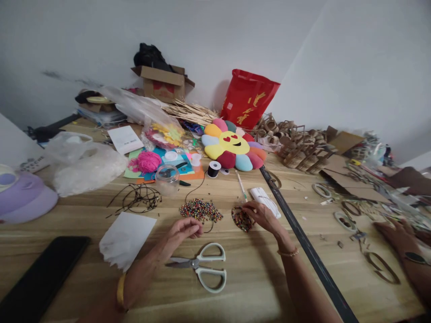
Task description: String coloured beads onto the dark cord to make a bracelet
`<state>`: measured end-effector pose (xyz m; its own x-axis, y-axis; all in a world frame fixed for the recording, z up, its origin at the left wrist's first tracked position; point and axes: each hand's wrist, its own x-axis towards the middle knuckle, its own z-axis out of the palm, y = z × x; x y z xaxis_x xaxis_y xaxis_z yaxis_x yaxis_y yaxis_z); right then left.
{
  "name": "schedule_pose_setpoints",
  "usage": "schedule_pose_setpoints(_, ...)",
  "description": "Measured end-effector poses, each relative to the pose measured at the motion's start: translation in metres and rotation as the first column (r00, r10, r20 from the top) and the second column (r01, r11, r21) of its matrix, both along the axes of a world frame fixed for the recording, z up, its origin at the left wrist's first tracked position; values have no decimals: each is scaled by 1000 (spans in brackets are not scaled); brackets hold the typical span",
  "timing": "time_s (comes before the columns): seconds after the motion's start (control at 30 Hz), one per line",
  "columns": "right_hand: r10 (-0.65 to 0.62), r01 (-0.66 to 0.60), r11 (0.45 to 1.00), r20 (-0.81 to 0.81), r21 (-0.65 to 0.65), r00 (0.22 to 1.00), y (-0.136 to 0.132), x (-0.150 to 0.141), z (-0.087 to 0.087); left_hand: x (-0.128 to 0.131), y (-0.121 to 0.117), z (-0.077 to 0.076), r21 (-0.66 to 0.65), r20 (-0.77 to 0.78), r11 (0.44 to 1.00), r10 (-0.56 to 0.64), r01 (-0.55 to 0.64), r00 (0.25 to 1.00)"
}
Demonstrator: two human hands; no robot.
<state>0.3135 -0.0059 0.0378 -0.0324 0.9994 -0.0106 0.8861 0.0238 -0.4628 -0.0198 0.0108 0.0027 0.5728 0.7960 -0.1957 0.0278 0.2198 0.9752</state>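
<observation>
My left hand [186,229] rests at the near edge of a pile of small multicoloured beads [200,209], fingers curled together. A black cord [212,226] curves close to its fingertips; whether the fingers pinch it I cannot make out. To the right, my right hand [264,217] has its fingertips closed on a coil of beaded bracelets [241,220] lying on the table. More cord runs from the beads up to a black thread spool [214,169]. Below both hands lie white-handled scissors [202,264], blades parted and pointing left.
At left are a black phone [43,273], white paper [128,235], cut black cords [138,199] and a clear jar [167,179]. A flower cushion [234,146] sits behind. A dark strip [303,244] crosses the table; beyond it, another person's hand [399,237] rests among craft pieces.
</observation>
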Motion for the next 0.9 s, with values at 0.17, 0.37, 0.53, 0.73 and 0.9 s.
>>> schedule_pose_setpoints(0.17,20,-11,993,-79,116,997,-1,-4,6,2,-1,7,3,2,1000,2,-2,1000)
schedule_pose_setpoints(0.37,41,-43,999,58,33,997,-9,-10,12,6,1,18,-41,-2,998,47,-47,999)
schedule_pose_setpoints(0.53,50,-10,990,281,-139,958,-19,-22,8,5,2,18,-17,-27,999,43,-44,999)
schedule_pose_setpoints(0.73,11,57,988,439,-142,899,-24,-26,4,1,2,9,7,6,999,40,-40,999)
schedule_pose_setpoints(0.9,0,45,994,409,-100,913,-29,-23,13,-1,4,11,41,35,998,46,-48,998)
